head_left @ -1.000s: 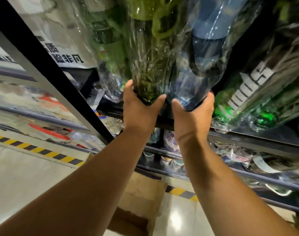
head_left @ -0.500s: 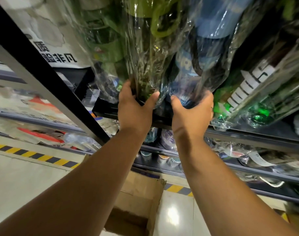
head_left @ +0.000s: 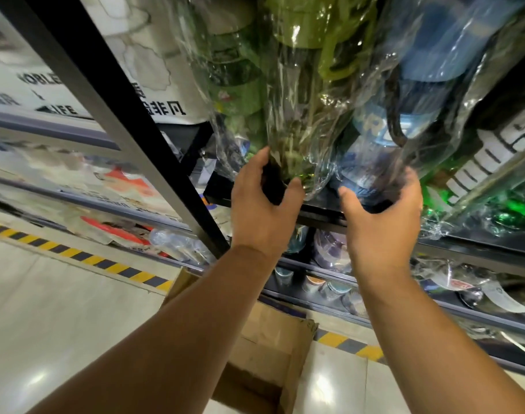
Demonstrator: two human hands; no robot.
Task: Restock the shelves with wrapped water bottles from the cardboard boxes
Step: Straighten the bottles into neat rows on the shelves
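Head camera looks up along 2 bare arms. The left hand (head_left: pixel 264 204) curls its thumb and fingers round the bottom of a green bottle (head_left: pixel 294 94) and holds it. The right hand (head_left: pixel 380 216) does the same with a blue bottle (head_left: pixel 383 130), thumb on one side and fingers on the other. The right fingers are blurry.

Both bottles are long and round. You can see through them. Each one sits in a thin, clear plastic bag that is shiny and full of wrinkles. The green bottle has a green lid with a loop strap. The blue bottle has a blue lid and a dark strap.

The 2 bottles stand side by side, touching. Their bottoms point down at the hands and their lids point up to the top of the picture. So the long way of each bottle runs up and down, leaning a little away. Their bottoms are right at the front edge of a black shelf (head_left: pixel 321 216). I cannot tell if they rest on it.

Just to the right lies another wrapped bottle, dark green with white letters (head_left: pixel 494 162). A black post (head_left: pixel 130 124) slants by on the left. More bottles (head_left: pixel 312 282) fill the row below. An open brown cardboard box (head_left: pixel 270 339) sits on the shiny pale floor (head_left: pixel 61 309), near yellow and black striped tape (head_left: pixel 76 255).
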